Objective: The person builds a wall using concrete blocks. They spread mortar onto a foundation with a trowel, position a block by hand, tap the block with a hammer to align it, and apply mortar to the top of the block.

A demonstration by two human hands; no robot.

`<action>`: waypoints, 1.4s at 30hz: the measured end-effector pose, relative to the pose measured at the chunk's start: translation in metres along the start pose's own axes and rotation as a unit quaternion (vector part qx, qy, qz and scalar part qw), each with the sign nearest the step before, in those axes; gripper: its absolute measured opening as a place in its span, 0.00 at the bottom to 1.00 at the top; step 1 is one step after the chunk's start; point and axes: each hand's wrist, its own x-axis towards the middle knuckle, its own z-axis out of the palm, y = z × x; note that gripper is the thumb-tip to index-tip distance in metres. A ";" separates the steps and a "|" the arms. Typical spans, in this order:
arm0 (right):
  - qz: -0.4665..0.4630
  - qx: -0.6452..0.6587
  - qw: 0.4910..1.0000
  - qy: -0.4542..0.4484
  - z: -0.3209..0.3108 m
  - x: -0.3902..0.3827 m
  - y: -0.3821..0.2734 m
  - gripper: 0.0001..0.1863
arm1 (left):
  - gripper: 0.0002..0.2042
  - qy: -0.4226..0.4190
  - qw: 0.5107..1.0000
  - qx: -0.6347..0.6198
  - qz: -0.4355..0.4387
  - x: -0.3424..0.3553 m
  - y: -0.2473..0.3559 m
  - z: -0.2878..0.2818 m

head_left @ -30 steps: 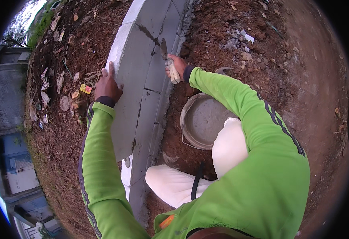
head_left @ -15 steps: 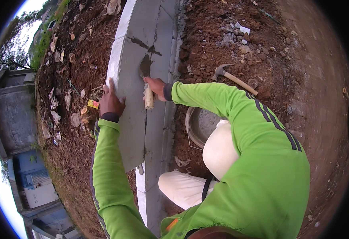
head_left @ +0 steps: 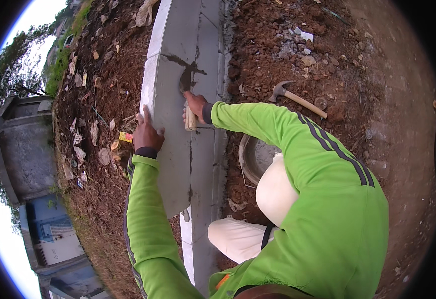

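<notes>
A low wall of pale grey blocks (head_left: 170, 164) runs away from me up the middle of the view. My right hand (head_left: 195, 105) is closed round the wooden handle of a trowel (head_left: 190, 119). The trowel's dark blade (head_left: 186, 78) lies against the wall face, by the wet mortar (head_left: 194, 68) smeared where the block joints meet. My left hand (head_left: 148, 130) rests on the wall's left edge, fingers stretched forward and thumb apart, holding nothing.
A claw hammer (head_left: 300, 102) lies on the reddish soil to the right. Beside my knee stands a round bucket (head_left: 246, 159) with grey mix in it. Litter, including a yellow-red packet (head_left: 126, 136), dots the ground left of the wall. Grey buildings (head_left: 23, 149) stand at far left.
The trowel blade, in my right hand, has moved up to the mortar smear at the joint. My left hand stays on the wall edge. The whole view has shifted slightly.
</notes>
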 end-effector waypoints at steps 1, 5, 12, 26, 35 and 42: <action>0.013 -0.020 1.000 -0.016 0.000 -0.016 0.014 0.25 | 0.52 -0.006 1.000 -0.001 -0.008 -0.007 -0.005 0.003; 0.023 0.002 0.999 -0.043 -0.026 -0.022 0.020 0.25 | 0.52 -0.004 1.000 0.001 -0.005 -0.011 -0.005 -0.003; -0.016 0.082 0.996 -0.018 -0.011 0.014 -0.029 0.27 | 0.52 0.007 1.000 -0.004 0.007 0.004 0.007 -0.004; -0.256 -0.691 0.673 -0.064 -0.136 -0.216 -0.107 0.25 | 0.49 -0.017 0.999 -0.024 -0.030 0.004 0.003 -0.001; -0.050 -0.907 0.417 0.038 -0.235 -0.361 -0.149 0.26 | 0.44 0.073 0.997 -0.020 -0.010 0.023 -0.020 0.044; -0.190 -0.853 0.480 0.073 -0.340 -0.396 -0.114 0.25 | 0.48 0.058 0.996 -0.065 -0.030 -0.009 -0.004 0.004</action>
